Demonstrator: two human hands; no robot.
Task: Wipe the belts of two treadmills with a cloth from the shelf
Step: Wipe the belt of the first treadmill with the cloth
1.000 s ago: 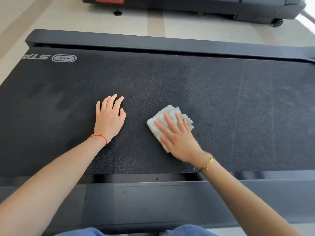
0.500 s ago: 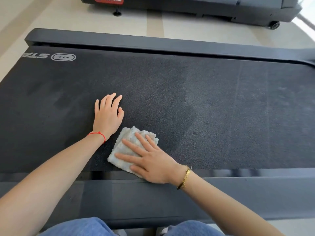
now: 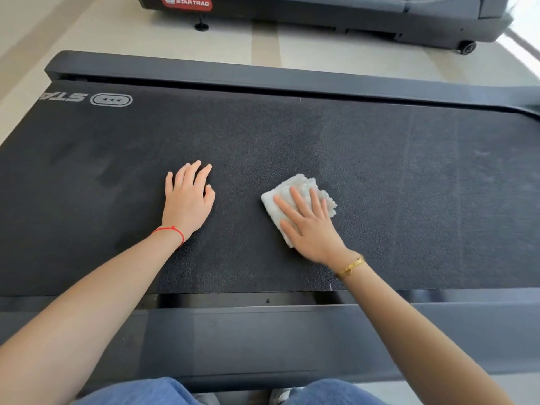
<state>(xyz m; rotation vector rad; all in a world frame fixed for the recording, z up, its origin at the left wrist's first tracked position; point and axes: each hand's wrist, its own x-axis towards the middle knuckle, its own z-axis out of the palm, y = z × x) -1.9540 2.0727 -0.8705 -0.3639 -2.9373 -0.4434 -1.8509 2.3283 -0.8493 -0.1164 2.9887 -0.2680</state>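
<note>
The cloth [image 3: 295, 197] lies flat on the belt [image 3: 292, 141], folded to a small white pad, right of the belt's middle and nearer its near edge than its far one; the right hand [image 3: 309, 226] lies on top of it, palm down, fingers straight and slightly spread, pressing it to the belt rather than gripping it; the cloth shows past the fingertips on the far side and past the thumb on the left, while its near right part is hidden under the palm. The right forearm comes in from the near right, a gold bracelet [image 3: 350, 267] on the wrist. The left hand [image 3: 187, 200] rests flat on the bare belt, well left of the cloth and apart from it, fingers straight and close together, pointing far, holding nothing; a red string [image 3: 171, 230] circles its wrist, and that forearm comes in from the near left. Both arms cross the grey near rail [image 3: 263, 331]; blue jeans [image 3: 137, 393] show at the near edge. White print at the belt's far left corner reads, upside down, "STA", cut off by the edge, beside an oval logo [image 3: 111, 99]. Across a strip of pale floor [image 3: 263, 39] stands a second treadmill [image 3: 350, 16]; a red badge [image 3: 187, 2] on its end reads "STAR TRAC".
</note>
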